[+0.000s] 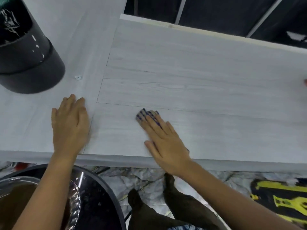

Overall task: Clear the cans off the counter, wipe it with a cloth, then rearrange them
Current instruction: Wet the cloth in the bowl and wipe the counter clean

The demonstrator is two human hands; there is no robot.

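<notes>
Right hand [163, 143] is pressed flat on a checked blue-and-pale cloth [146, 116], fingers spread, palm pinning it rather than any real grip; the cloth pokes out past the fingertips toward 11 o'clock. Left hand [70, 123] lies open and empty at 9 o'clock from it, just bracing on the counter [199, 77]. Looks like the wiping step to me. No cans anywhere on the surface that I can see, so they're cleared out of view. Next move probably needs firm sweeps out toward 2 o'clock, where plenty of counter remains. The counter's a pale grey wood-grain laminate, smooth, with thin seam lines. A dark round bin [28, 55] with a shiny black liner sits at 10 o'clock.
</notes>
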